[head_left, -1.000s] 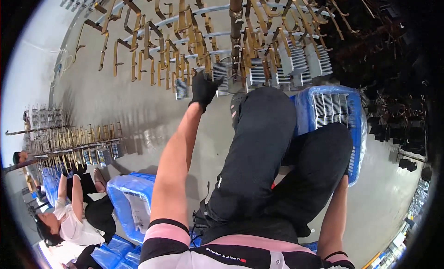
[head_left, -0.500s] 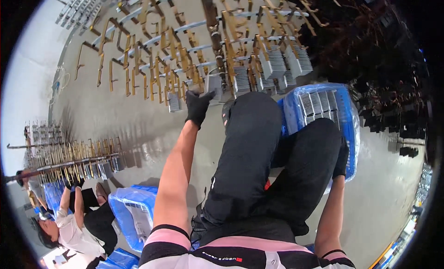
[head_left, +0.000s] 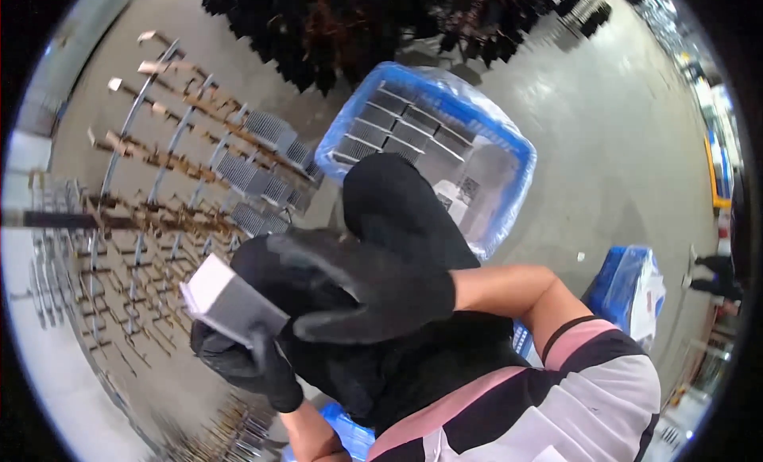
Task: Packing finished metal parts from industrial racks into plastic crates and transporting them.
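Observation:
My left hand [head_left: 246,363], in a black glove, grips a grey finned metal heat sink [head_left: 238,307] over my left thigh. The block is tilted, with its pale smooth side facing up and to the left. My right hand [head_left: 377,287], also gloved in black, hovers over my lap just right of the heat sink. Its fingers are spread and slightly blurred, with nothing visible in them. Beyond my knees stands a blue crate [head_left: 520,148] lined with clear plastic, where several finned heat sinks [head_left: 397,136] sit in rows.
On the left a rack [head_left: 151,176] of copper-coloured hooks carries several hanging heat sinks [head_left: 246,176]. Dark parts [head_left: 342,33] hang at the far side, close to the crate. Another blue crate [head_left: 624,283] with plastic stands at the right; a person's legs [head_left: 715,267] show near the right edge.
The view has swung right. My left hand, before extended beside a hanging heat sink at the rack, now holds one over my lap. My right hand has come up from beside the crate.

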{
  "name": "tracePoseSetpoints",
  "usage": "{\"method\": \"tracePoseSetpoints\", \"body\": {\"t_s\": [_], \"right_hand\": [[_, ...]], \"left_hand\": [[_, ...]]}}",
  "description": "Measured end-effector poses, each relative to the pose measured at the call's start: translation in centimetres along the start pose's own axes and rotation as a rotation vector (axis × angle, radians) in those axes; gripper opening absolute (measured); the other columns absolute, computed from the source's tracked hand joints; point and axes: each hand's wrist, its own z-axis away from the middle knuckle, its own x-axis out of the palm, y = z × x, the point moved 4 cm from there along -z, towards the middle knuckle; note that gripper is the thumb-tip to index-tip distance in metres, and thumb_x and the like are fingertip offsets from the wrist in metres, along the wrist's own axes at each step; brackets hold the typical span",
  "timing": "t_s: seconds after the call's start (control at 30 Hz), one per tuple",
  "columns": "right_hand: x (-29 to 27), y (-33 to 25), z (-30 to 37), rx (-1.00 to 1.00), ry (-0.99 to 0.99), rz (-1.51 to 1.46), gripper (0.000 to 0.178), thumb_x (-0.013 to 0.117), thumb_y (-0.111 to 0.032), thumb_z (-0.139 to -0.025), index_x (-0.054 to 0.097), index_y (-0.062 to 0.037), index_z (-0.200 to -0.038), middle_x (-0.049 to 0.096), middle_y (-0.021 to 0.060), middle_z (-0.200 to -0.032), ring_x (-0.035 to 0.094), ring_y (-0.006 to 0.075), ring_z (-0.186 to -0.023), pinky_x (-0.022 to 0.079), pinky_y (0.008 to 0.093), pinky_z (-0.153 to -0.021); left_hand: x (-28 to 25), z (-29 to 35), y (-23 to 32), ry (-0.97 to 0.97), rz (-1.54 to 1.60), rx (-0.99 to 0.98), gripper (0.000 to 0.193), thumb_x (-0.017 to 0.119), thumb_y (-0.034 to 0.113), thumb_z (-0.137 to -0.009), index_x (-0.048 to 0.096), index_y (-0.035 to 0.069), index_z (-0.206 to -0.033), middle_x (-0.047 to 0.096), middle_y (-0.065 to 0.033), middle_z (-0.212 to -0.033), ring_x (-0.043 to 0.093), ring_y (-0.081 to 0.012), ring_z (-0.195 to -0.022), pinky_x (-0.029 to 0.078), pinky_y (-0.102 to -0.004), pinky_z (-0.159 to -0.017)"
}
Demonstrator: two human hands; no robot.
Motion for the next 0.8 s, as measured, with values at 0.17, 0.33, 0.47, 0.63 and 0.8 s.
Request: {"method": "tracePoseSetpoints", "body": {"t_s": [0.17, 0.33, 0.47, 0.63, 0.8], "right_hand": [[-3.3, -0.9, -0.6, 0.171, 0.064, 0.156, 0.076, 0.075, -0.038, -0.074, 0.043, 0.0052, -0.128, 0.058, 0.0242, -0.111, 0.057, 0.0406, -0.102, 0.045, 0.0423, -0.091], [-10.4, 8.1, 0.8, 0.150, 0.422, 0.068, 0.073, 0.080, -0.017, -0.072, 0.039, -0.0005, -0.130, 0.057, 0.0153, -0.112, 0.055, 0.0174, -0.106, 0.046, 0.0320, -0.093], [-16.5, 17.5, 4.3, 0.110, 0.339, 0.762, 0.068, 0.075, -0.022, -0.073, 0.041, -0.0017, -0.130, 0.056, 0.0235, -0.115, 0.057, 0.0347, -0.109, 0.049, 0.0416, -0.088], [-15.8, 28.3, 7.6, 0.330, -0.059, 1.048, 0.060, 0.068, -0.021, -0.070, 0.049, -0.0063, -0.125, 0.056, 0.0249, -0.113, 0.055, 0.0414, -0.101, 0.048, 0.0478, -0.085], [-12.9, 33.8, 6.4, 0.308, 0.047, 1.123, 0.044, 0.061, -0.014, -0.070, 0.059, -0.0074, -0.112, 0.059, 0.0214, -0.106, 0.056, 0.0405, -0.096, 0.047, 0.0515, -0.082]], "left_hand": [[5.1, -0.3, 7.0, -0.245, -0.164, 0.687, 0.052, 0.077, 0.028, -0.070, 0.052, 0.005, -0.109, 0.047, -0.0182, -0.127, 0.045, -0.0361, -0.117, 0.035, -0.0489, -0.098], [4.7, -2.4, 7.2, -0.252, -0.223, 0.686, 0.058, 0.079, 0.023, -0.071, 0.049, 0.005, -0.117, 0.051, -0.0175, -0.123, 0.049, -0.0348, -0.113, 0.036, -0.0467, -0.099], [0.0, -5.3, 1.2, -0.066, -0.384, 0.618, 0.043, 0.074, 0.014, -0.080, 0.051, 0.001, -0.114, 0.058, -0.0143, -0.113, 0.057, -0.0265, -0.103, 0.043, -0.0367, -0.096], [-4.9, -5.9, -8.2, -0.032, -0.332, 0.090, 0.021, 0.065, 0.011, -0.087, 0.057, 0.000, -0.103, 0.062, -0.0118, -0.101, 0.058, -0.0192, -0.090, 0.046, -0.0301, -0.084], [-8.9, -1.6, -18.8, -0.094, -0.201, -0.309, 0.011, 0.057, 0.006, -0.089, 0.057, -0.001, -0.098, 0.062, -0.0113, -0.092, 0.056, -0.0207, -0.082, 0.046, -0.0321, -0.077]]}}
